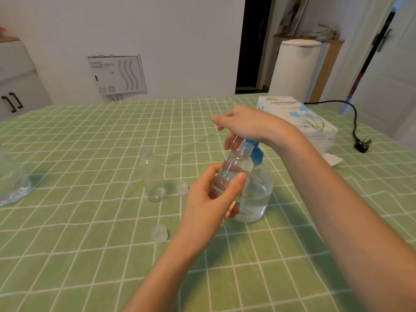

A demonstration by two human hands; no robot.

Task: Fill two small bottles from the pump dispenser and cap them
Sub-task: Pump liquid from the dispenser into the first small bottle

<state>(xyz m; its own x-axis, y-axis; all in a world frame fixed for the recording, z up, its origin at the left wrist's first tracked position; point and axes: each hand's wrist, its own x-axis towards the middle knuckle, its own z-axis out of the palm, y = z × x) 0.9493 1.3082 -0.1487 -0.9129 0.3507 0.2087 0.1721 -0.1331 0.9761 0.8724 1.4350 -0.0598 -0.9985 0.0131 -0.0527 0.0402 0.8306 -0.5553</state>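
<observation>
Your left hand (209,199) grips small clear plastic bottle (234,170), tilted, mouth at blue pump nozzle (247,144). Your right hand (245,124) rests palm-down atop clear round pump dispenser (258,190), fingers relaxed. Dispenser stands mid green-checked table (90,221). Second clear empty bottle (153,176) upright, left.

Green white-gridded tablecloth (90,136), blue pump head (256,154), clear bottles (153,176), blue-flowered white tissue pack (301,118).

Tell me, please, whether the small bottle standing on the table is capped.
Uncapped: the standing bottle has a bare neck; two caps lie loose nearby.
</observation>
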